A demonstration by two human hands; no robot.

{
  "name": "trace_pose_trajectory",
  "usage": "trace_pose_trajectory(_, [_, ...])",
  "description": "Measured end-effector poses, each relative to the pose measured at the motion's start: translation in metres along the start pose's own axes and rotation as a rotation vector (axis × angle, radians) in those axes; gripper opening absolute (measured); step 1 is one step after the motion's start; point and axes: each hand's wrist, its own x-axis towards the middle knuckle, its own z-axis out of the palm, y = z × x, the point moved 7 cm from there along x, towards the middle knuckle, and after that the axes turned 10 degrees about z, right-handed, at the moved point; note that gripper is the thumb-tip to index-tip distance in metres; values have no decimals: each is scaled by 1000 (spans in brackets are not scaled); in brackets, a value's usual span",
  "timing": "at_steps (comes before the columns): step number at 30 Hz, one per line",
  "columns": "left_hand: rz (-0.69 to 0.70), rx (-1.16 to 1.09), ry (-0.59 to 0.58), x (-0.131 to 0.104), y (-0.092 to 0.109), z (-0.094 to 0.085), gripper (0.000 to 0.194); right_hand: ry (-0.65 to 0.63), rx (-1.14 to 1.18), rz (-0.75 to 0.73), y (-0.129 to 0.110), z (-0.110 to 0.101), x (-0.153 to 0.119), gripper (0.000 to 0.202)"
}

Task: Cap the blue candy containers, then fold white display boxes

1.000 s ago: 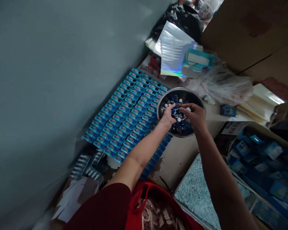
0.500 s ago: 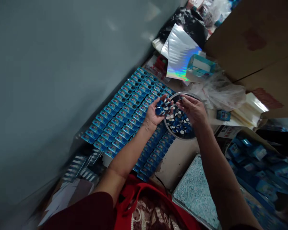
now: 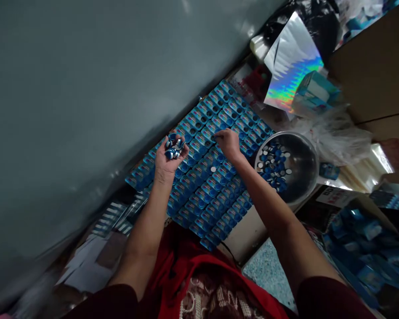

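Rows of small blue printed packs point(image 3: 199, 186), many with a round recess, cover the table. My left hand point(image 3: 170, 157) is palm up over their left part, fingers curled around several blue and white round discs point(image 3: 173, 153). Above the middle rows my right hand point(image 3: 228, 144) points down, its fingertips pinched together near one pack; what they hold is too small to make out. One white disc point(image 3: 213, 169) lies on the packs below my right hand. A steel bowl point(image 3: 306, 164) with many blue and white discs stands to the right.
A grey wall point(image 3: 86, 88) borders the packs on the left. Shiny silver sheets point(image 3: 291, 57), a clear plastic bag point(image 3: 342, 133) and cardboard boxes point(image 3: 372, 75) are at the right. A tray of pale blue granules point(image 3: 269, 270) and a box of blue packs point(image 3: 362, 239) are nearer me.
Both hands have moved left, away from the bowl. My right hand has gone from over the bowl to the middle rows. My left hand still carries discs. The view has shifted.
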Motion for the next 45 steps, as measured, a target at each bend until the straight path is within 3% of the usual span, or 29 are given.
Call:
trace_pose_trajectory(5, [-49, 18, 79, -3, 2, -17, 27, 9, -320, 72, -8, 14, 22, 22])
trace_pose_trajectory(8, [-77, 19, 68, -2, -4, -20, 29, -35, -262, 130, 5, 26, 57, 9])
trace_pose_trajectory(12, [-90, 12, 38, -5, -9, -21, 32, -54, -79, 42, 13, 28, 90, 34])
trace_pose_trajectory(15, [-107, 17, 48, -13, -12, -25, 31, -32, -206, 27, 3, 14, 68, 25])
trace_pose_trajectory(17, [-110, 19, 57, -21, -11, -31, 31, -17, -289, 25, -7, 4, 28, 18])
trace_pose_trajectory(19, [-90, 15, 65, -28, -9, -41, 30, -34, -282, -91, -17, 1, -20, 18])
trace_pose_trajectory(22, [-48, 6, 80, -38, -7, -58, 30, -256, -323, -297, -17, 18, -83, 22])
trace_pose_trajectory(24, [-45, 13, 96, -43, -10, -65, 30, -404, -435, -335, -6, 34, -103, 31])
trace_pose_trajectory(27, [-57, 30, 95, -46, -17, -65, 30, -474, -534, -358, 7, 50, -104, 37])
trace_pose_trajectory(30, [-54, 34, 77, -46, -20, -61, 31, -486, -503, -434, 7, 55, -96, 24])
trace_pose_trajectory(33, [-58, 22, 84, -44, -20, -61, 31, -471, -468, -475, 7, 53, -94, 17])
trace_pose_trajectory(38, [-73, 8, 83, -41, -20, -62, 31, -433, -451, -517, 4, 49, -97, 36])
trace_pose_trajectory(42, [-80, 46, 101, -39, -21, -62, 30, -506, -395, -510, 4, 53, -92, 19])
trace_pose_trajectory(45, [-83, 41, 98, -37, -20, -62, 30, -525, -204, -507, 2, 46, -88, 19])
